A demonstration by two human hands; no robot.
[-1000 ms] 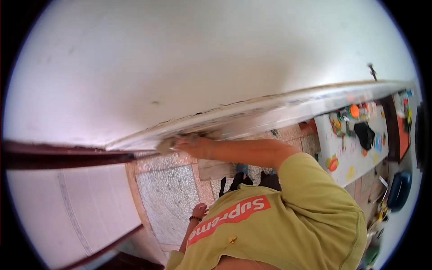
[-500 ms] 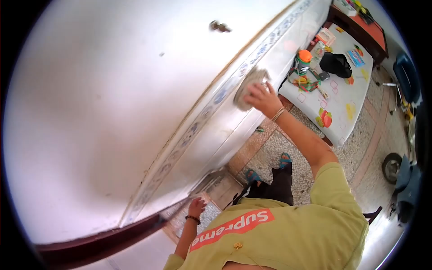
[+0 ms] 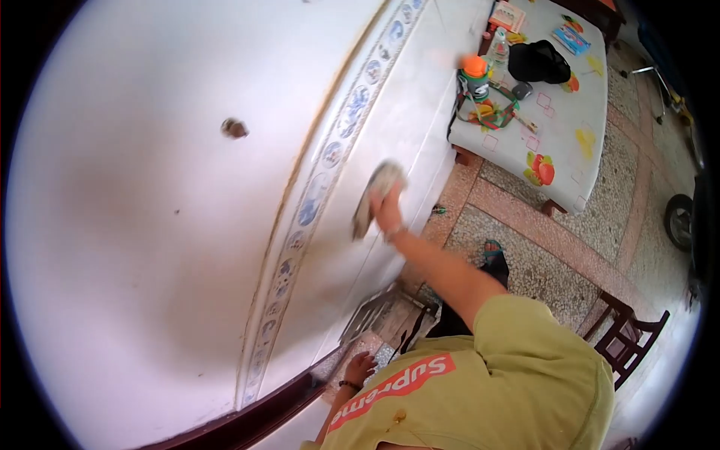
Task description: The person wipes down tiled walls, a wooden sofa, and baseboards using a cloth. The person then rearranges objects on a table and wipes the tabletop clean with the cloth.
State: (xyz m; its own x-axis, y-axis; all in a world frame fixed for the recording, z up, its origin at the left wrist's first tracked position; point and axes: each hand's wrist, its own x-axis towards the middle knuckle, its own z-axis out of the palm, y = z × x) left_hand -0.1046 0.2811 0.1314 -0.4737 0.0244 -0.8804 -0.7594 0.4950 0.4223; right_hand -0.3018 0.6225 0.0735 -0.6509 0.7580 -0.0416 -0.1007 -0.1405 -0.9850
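Note:
A crumpled grey-beige cloth (image 3: pixel 386 178) is pressed flat against the white tiled wall (image 3: pixel 427 97), just right of its blue patterned border strip (image 3: pixel 331 154). My right hand (image 3: pixel 386 210) grips the cloth, fingers over it and arm stretched forward; motion blurs the hand a little. Low by my side hangs my left hand (image 3: pixel 360 367), a dark beaded bracelet at the wrist. Its fingers are loosely bent and apart, holding nothing.
Ahead right stands a table (image 3: pixel 495 154) bearing an orange-lidded bottle (image 3: pixel 474 75), a black cap (image 3: pixel 538 61) and a clear bottle (image 3: pixel 499 46). A dark wooden chair (image 3: pixel 630 334) is at right. A brown fixture (image 3: pixel 235 128) juts from the upper wall.
My right hand and the cloth have moved down the wall, nearer to my body. The view has shifted, bringing the chair into sight. My left hand still hangs low.

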